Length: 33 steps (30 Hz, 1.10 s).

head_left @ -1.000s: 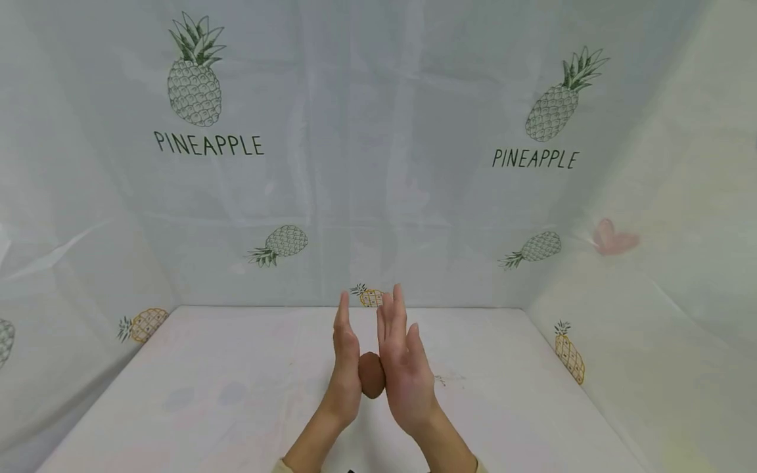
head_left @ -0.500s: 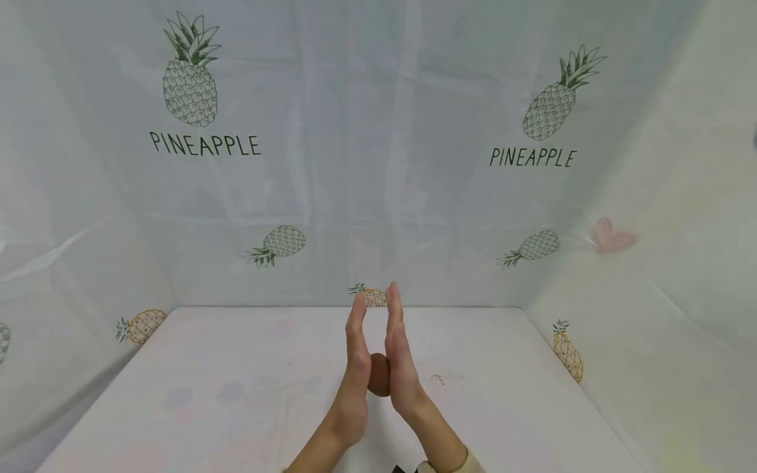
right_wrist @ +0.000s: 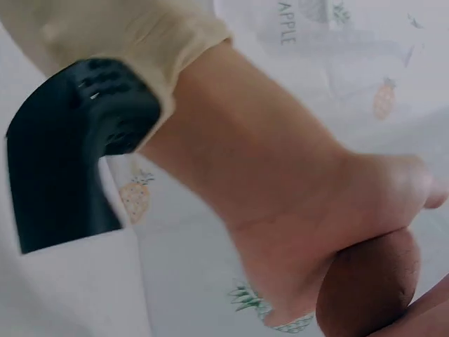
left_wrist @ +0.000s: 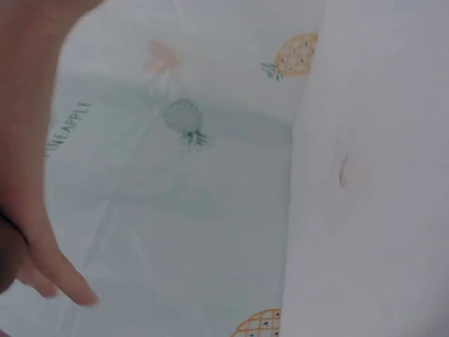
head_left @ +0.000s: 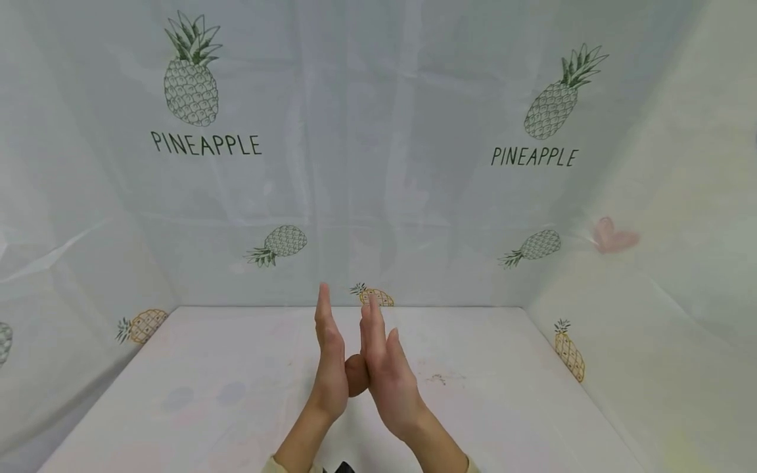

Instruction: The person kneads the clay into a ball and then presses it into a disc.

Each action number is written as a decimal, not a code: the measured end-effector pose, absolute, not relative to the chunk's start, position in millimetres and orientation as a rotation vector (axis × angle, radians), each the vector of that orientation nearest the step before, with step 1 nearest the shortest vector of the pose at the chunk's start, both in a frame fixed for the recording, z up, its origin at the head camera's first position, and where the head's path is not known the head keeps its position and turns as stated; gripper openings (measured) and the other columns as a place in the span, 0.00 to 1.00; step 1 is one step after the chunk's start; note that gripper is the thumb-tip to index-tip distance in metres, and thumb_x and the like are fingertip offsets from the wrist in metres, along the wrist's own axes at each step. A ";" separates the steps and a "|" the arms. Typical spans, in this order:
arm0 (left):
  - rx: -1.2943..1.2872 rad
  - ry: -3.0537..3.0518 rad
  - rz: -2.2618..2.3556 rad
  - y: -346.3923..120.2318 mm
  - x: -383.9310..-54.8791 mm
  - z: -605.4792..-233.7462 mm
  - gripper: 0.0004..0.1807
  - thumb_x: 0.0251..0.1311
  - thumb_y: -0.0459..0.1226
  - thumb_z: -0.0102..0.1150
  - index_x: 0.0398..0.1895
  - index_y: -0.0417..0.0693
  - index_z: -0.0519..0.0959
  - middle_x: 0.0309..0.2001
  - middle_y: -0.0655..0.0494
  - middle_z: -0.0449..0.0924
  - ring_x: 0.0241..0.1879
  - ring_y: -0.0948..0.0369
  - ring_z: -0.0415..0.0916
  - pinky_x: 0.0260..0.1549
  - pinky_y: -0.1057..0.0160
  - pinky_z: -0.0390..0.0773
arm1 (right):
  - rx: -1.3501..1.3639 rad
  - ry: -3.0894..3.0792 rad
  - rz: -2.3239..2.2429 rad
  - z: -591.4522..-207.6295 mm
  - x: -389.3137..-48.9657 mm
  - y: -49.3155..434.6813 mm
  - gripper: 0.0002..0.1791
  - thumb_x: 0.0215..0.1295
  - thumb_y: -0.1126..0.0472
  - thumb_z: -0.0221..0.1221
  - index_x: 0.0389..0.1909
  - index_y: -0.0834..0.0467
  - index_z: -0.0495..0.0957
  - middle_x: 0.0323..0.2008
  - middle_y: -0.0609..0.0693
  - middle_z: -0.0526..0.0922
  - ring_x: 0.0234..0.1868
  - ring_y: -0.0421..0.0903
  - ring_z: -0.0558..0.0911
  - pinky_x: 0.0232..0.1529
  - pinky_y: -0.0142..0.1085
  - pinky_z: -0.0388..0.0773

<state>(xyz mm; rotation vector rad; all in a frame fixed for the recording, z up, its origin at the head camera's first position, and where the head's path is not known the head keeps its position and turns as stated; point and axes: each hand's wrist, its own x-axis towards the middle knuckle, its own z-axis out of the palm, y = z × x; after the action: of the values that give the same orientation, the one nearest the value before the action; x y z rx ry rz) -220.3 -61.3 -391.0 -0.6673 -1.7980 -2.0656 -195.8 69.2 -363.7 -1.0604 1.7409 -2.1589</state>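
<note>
In the head view a brown lump of clay (head_left: pixel 357 376), roughly ball-shaped, sits between my two palms above the table. My left hand (head_left: pixel 331 371) stands upright with straight fingers, its palm pressing the clay from the left. From the other side my right hand (head_left: pixel 391 384) presses it with its fingers straight too and the thumb lifted a little apart. Up close in the right wrist view, the clay (right_wrist: pixel 372 284) shows small cracks on its smooth surface. Only a dark sliver of the clay (left_wrist: pixel 10 254) enters the left wrist view at its left edge.
A white table (head_left: pixel 236 355) lies below the hands, with faint brown crumbs or marks (head_left: pixel 437 379) to the right. White sheeting (head_left: pixel 367 164) printed with pineapples surrounds it at the back and sides. A black device (right_wrist: pixel 77 154) sits at a beige sleeve (right_wrist: pixel 133 35).
Both hands have rubbed past each other, going right and then left, with the clay carried along between the palms. The left fingertips now reach higher than the right, and the clay looks tilted.
</note>
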 end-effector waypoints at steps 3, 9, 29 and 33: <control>-0.620 -1.854 -2.041 -57.7 -220.3 -394.3 0.32 0.80 0.64 0.16 0.84 0.87 0.33 0.85 0.74 0.26 0.84 0.58 0.21 0.74 0.24 0.29 | -1.096 1.723 -2.212 -361.1 -196.6 72.7 0.35 0.79 0.34 0.07 0.84 0.32 0.20 0.84 0.35 0.22 0.85 0.44 0.23 0.78 0.60 0.14; -0.755 -1.941 -2.052 -43.8 -210.6 -395.0 0.30 0.83 0.54 0.08 0.85 0.83 0.30 0.72 0.65 0.66 0.75 0.61 0.57 0.73 0.28 0.17 | -1.128 1.715 -2.332 -359.3 -203.2 82.7 0.34 0.79 0.35 0.08 0.83 0.30 0.19 0.84 0.35 0.20 0.84 0.45 0.22 0.76 0.61 0.10; -1.095 -1.781 -2.088 -47.4 -192.6 -379.0 0.34 0.80 0.59 0.02 0.86 0.70 0.25 0.85 0.74 0.16 0.83 0.68 0.14 0.73 0.32 0.14 | -0.972 2.052 -2.202 -385.1 -229.9 79.3 0.34 0.81 0.34 0.12 0.84 0.30 0.23 0.84 0.34 0.23 0.84 0.42 0.22 0.76 0.67 0.15; -1.010 -1.761 -2.076 -56.3 -198.9 -376.7 0.34 0.80 0.59 0.04 0.86 0.72 0.25 0.85 0.76 0.17 0.83 0.68 0.14 0.74 0.34 0.15 | -0.953 1.879 -2.119 -379.3 -215.9 71.3 0.33 0.80 0.31 0.12 0.82 0.26 0.22 0.85 0.37 0.26 0.85 0.44 0.27 0.79 0.63 0.20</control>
<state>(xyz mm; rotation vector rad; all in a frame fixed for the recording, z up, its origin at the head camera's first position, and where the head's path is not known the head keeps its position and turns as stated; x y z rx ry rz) -198.9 -56.3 -376.7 -1.0099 -1.7612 -2.0763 -215.9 71.3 -379.3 -0.9531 1.8788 -2.1195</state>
